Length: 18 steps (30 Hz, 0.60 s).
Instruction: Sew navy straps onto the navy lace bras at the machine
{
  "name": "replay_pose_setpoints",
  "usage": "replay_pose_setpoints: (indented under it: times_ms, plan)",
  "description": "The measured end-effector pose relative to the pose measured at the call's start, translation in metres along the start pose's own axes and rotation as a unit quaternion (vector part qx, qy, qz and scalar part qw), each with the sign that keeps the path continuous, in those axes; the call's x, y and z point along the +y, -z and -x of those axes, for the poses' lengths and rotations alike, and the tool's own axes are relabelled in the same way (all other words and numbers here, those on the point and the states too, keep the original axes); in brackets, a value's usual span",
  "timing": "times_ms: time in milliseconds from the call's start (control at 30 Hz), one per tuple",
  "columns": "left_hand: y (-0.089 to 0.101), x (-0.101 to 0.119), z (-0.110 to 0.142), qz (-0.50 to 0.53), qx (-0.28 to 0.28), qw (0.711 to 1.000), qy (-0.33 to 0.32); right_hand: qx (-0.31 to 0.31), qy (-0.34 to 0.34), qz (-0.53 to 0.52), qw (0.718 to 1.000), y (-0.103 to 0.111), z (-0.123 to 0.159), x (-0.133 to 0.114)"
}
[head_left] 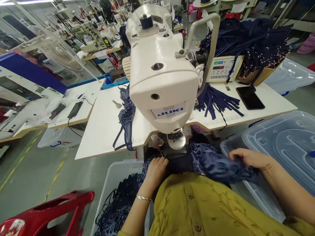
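A navy bra (209, 162) with shiny patterned cups is stretched across my lap, in front of the sewing machine (163, 75). My left hand (157, 167) is closed on its left end, just left of the machine's lower tip. Farther right, my right hand (249, 159) grips the other end, and the fabric there is smeared by motion. Another navy bra (128, 109) lies on the white table (98, 127), its strap and band hanging toward the front edge. A plastic bin (112, 173) by my left arm holds a heap of similar dark lace garments.
Navy straps (219, 100) and a phone (250, 97) lie on the table's right side, near a control panel (220, 69) and piled straps (246, 39). A lidded clear bin (283, 141) stands at my right. A red stool (54, 213) is lower left.
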<state>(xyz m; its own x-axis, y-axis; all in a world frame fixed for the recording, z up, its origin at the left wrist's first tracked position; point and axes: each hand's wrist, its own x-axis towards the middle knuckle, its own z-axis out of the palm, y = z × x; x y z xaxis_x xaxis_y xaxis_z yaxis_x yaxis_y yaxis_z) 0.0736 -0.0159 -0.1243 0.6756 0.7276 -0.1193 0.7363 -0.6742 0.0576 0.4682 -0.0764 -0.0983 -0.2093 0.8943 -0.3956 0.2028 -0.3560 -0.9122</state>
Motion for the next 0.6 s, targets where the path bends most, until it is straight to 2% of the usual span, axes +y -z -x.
replay_pose_setpoints:
  times_ms: [67, 100, 133, 167, 233, 300, 367, 433, 500, 600]
  plan:
    - [-0.012, -0.005, 0.001, 0.005, -0.010, 0.999, 0.044, -0.148, -0.064, -0.056, 0.985, -0.007, -0.005, 0.003]
    - [-0.014, -0.004, 0.001, 0.012, -0.014, 0.998, 0.056, -0.193, -0.085, -0.083, 0.974, -0.014, -0.010, 0.002]
    - [-0.013, 0.001, -0.001, 0.020, -0.016, 0.998, 0.059, -0.196, -0.092, -0.107, 0.970, -0.022, -0.017, 0.000]
    - [-0.009, 0.008, -0.004, 0.036, -0.012, 0.998, 0.052, -0.164, -0.083, -0.125, 0.975, -0.032, -0.025, -0.005]
    - [0.006, 0.027, -0.013, 0.081, 0.013, 0.997, 0.009, -0.048, -0.040, -0.167, 0.984, -0.054, -0.040, -0.018]
    - [0.025, 0.046, -0.024, 0.146, 0.079, 0.984, -0.068, 0.040, 0.000, -0.217, 0.975, -0.075, -0.053, -0.033]
    - [0.040, 0.059, -0.035, 0.137, 0.136, 0.977, -0.088, 0.080, 0.024, -0.234, 0.969, -0.094, -0.061, -0.047]
    - [0.049, 0.064, -0.042, 0.109, 0.163, 0.979, -0.063, 0.116, 0.057, -0.164, 0.978, -0.106, -0.066, -0.056]
    - [0.051, 0.065, -0.045, 0.090, 0.169, 0.981, -0.032, 0.141, 0.105, -0.037, 0.984, -0.112, -0.068, -0.060]
    - [0.049, 0.063, -0.044, 0.071, 0.167, 0.983, -0.002, 0.120, 0.145, 0.130, 0.974, -0.111, -0.070, -0.059]
